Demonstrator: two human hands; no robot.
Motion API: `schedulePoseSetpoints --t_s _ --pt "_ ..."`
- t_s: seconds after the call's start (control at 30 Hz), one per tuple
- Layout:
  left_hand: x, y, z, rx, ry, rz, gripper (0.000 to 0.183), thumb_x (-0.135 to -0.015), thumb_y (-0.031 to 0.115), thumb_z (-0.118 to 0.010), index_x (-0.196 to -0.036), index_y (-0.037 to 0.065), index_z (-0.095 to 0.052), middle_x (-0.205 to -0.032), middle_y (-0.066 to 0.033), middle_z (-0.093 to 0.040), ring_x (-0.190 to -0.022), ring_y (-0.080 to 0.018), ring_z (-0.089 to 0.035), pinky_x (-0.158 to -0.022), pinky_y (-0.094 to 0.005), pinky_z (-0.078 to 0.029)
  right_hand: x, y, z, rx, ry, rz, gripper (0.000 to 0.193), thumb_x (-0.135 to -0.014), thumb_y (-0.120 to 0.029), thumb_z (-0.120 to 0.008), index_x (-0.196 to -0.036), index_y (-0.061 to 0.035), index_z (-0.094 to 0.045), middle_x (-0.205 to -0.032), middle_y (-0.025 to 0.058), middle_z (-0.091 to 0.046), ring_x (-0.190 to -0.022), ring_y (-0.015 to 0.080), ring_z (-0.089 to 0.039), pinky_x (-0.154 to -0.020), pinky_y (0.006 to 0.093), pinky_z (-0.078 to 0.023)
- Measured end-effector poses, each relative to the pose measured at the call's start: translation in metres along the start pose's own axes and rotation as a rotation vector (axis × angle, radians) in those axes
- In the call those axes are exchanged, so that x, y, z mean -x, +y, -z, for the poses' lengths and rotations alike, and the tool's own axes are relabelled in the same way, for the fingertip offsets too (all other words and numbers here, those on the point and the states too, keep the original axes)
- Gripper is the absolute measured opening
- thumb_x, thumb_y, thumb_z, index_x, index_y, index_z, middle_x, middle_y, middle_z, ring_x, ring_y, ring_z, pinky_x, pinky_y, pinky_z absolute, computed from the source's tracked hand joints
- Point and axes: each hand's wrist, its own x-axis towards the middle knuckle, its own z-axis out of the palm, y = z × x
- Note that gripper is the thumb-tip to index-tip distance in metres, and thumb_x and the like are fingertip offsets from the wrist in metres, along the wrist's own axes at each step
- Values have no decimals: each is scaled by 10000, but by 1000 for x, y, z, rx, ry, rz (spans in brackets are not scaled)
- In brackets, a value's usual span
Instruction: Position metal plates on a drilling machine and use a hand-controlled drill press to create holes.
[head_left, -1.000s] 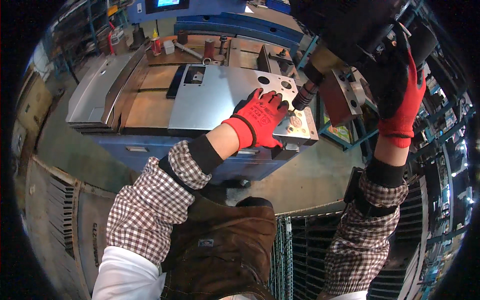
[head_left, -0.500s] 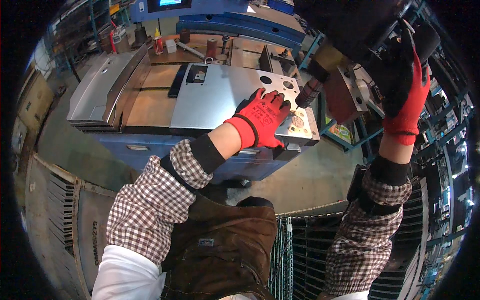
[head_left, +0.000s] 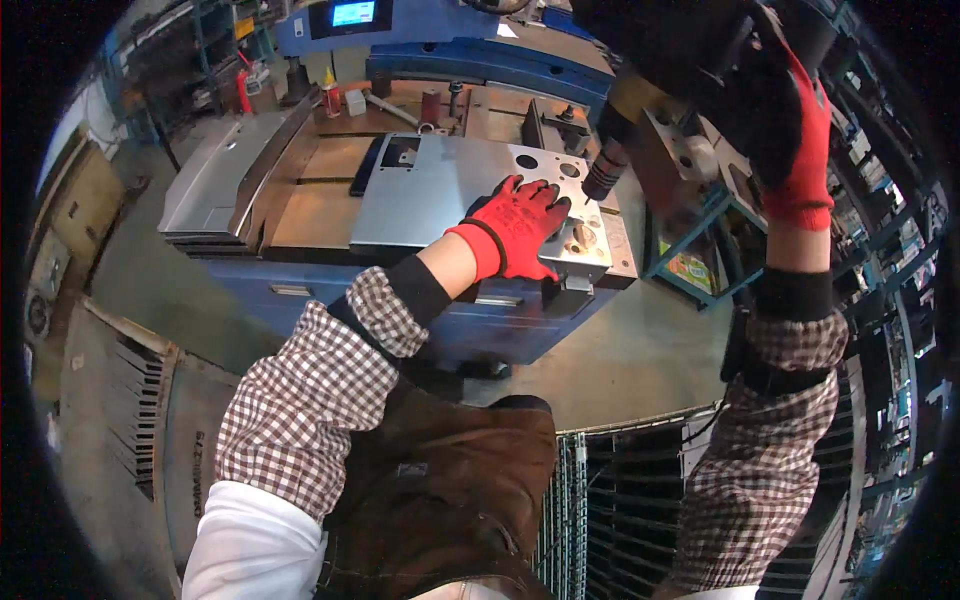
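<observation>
Left fingers [head_left: 533, 203] half-spread on metal panel [head_left: 430, 195]

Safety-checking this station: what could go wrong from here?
1. The gloved left hand lies on the metal sheet, close to the dark spindle tool; if that turns, it might catch the hand.
2. The metal sheet may shift under load: I can't tell whether anything besides the left hand secures it.
3. The right hand is up at the dark machine head, its grip unclear; a slip there could jog it.
</observation>
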Motion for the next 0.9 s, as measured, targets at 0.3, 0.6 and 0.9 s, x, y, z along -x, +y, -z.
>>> schedulePoseSetpoints --t_s 0.3,0.6,0.9 --pt "0 -3 -7 -6 -47 48 1050 -759 628 -743 -1574 105 -340 -1590 -215 -370 -1501 -349 -314 -1234 -531 -199 -9 -26 -5 -1011 199 -688 520 -881 -178 -728 -1347 20 -606 -1156 127 -684 -959 222 -670 -831 339 -535" --pt "0 0 -10 29 -3 31 1042 -756 611 -756 -1565 96 -350 -1586 -220 -375 -1504 -356 -307 -1234 -524 -206 34 -27 37 -276 13 -160 454 -931 -131 -668 -1367 -26 -599 -1172 119 -701 -1021 184 -698 -888 318 -562" --pt "-3 3 -3 8 -52 31 1033 -781 642 -714 -1570 91 -339 -1587 -226 -367 -1507 -363 -299 -1241 -522 -184 43 -24 40 -75 30 -147 469 -925 -160 -672 -1373 -41 -601 -1205 119 -707 -1021 198 -703 -873 331 -561"
